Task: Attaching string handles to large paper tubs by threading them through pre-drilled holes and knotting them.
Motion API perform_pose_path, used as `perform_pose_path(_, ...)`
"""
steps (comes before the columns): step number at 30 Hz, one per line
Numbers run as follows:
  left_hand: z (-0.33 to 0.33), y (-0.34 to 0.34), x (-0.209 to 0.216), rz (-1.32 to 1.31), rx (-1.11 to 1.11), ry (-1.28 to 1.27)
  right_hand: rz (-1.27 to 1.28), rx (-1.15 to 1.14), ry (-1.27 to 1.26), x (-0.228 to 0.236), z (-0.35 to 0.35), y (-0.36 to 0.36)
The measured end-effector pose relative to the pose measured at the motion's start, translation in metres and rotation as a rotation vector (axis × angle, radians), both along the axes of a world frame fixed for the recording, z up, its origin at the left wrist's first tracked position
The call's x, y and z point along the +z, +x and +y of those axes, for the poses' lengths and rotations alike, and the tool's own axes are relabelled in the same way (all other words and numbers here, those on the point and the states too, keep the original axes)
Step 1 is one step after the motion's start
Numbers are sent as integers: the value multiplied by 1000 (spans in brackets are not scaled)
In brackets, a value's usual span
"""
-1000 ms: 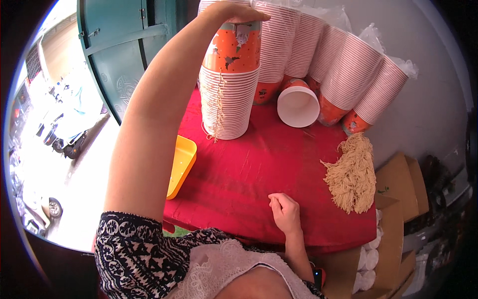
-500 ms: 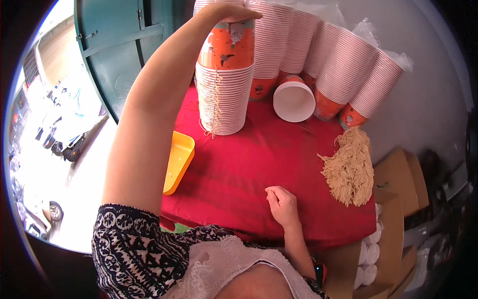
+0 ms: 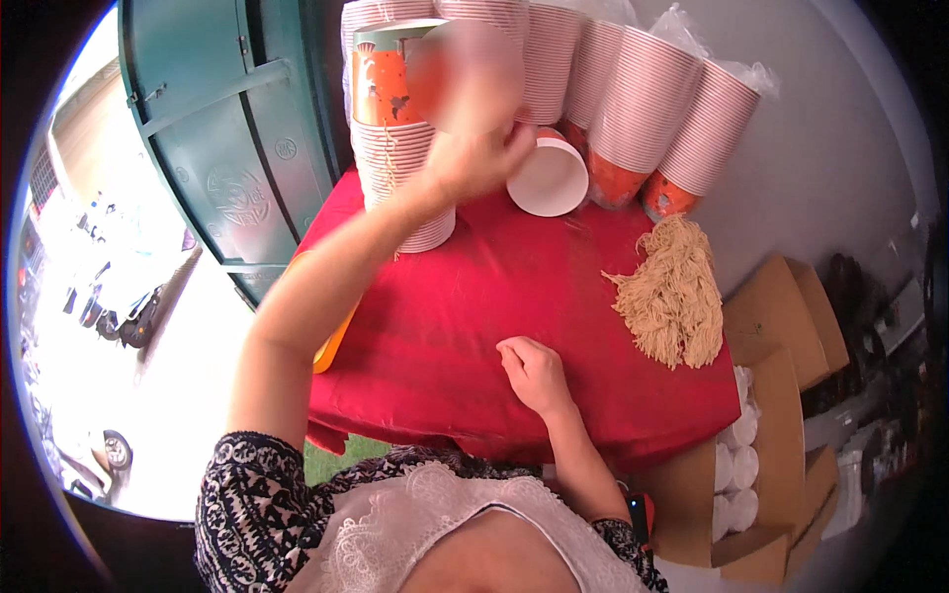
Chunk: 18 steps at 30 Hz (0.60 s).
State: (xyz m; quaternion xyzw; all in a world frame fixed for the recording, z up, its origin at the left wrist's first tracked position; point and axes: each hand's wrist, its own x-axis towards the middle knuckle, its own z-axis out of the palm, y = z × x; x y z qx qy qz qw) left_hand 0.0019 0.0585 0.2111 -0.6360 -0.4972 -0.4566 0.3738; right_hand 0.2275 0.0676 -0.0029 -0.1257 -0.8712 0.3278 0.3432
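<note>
My left hand (image 3: 479,158) is raised beside the top of a tall stack of paper cups (image 3: 390,163). Its upper part is blurred, so its fingers and anything in them cannot be made out. The stack is upside down, with an orange printed cup (image 3: 386,84) on top and white rims below. Thin beige strands (image 3: 389,158) hang down its side. My right hand (image 3: 536,376) rests near the front of the red-covered table (image 3: 474,306), fingers curled closed; what they hold, if anything, is hidden. A single white-lined cup (image 3: 549,178) lies on its side, its mouth toward me.
More cup stacks in clear plastic (image 3: 647,94) line the back. A bundle of beige strings (image 3: 672,296) lies at the table's right edge. A yellow tray (image 3: 334,346) is mostly behind my left arm. An open cardboard box (image 3: 776,445) with white rolled items stands right, a green metal door (image 3: 232,148) left.
My left hand has come off the stack's top, moving down and to the right, with the elbow bending. My right hand stays curled. The whole view has shifted a little.
</note>
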Motion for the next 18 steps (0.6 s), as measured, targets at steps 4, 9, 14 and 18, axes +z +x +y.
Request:
perform_pose_path(4, -8, 38, -86, -176, -146, -164, -8, 56, -16, 6, -1, 1)
perform_pose_path(9, -12, 41, -178, -478, -49, -400, -34, 42, 38, 30, 18, 9)
perform_pose_path(14, -28, 49, -213, -552, 1, -494, -180, -62, 124, 44, 66, -3)
perform_pose_path(18, -32, 45, -208, -362, -2, -487, -195, -203, 124, 38, 133, -33)
